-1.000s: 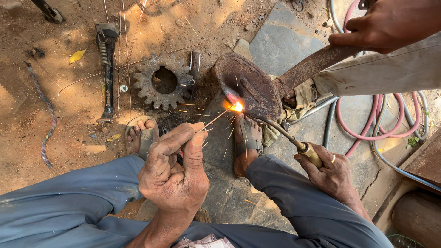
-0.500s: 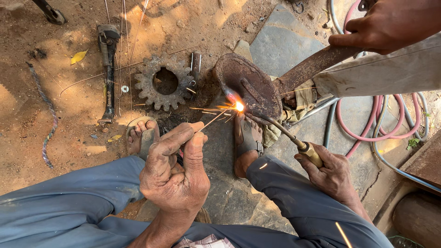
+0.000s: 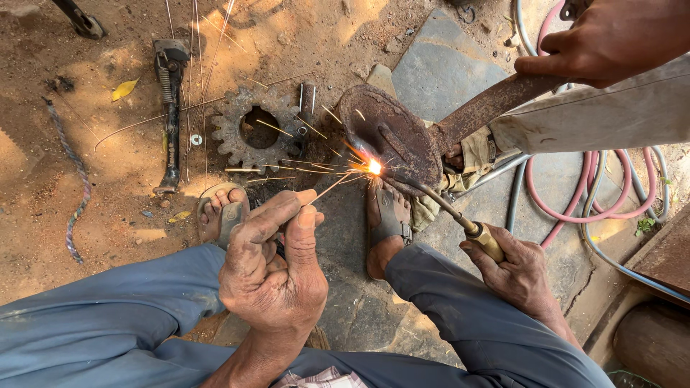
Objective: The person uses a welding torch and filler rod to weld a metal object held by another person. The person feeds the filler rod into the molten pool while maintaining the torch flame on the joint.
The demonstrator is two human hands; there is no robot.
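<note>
Spade blade (image 3: pixel 392 136), rusty and rounded, sits tilted over a stone slab (image 3: pixel 445 68), with a bright flame and sparks at its lower left edge. Right hand (image 3: pixel 519 271) has its grip closed round the torch (image 3: pixel 460 219), tip at the flame. Left hand (image 3: pixel 272 269) pinches a thin rod (image 3: pixel 332 188) pointing into the same spot. Another person's hand (image 3: pixel 611 39) holds the blade's handle (image 3: pixel 496 104). Just left, a gear (image 3: pixel 248 129) lies on the dirt; pink hose (image 3: pixel 575 205) loops at right.
</note>
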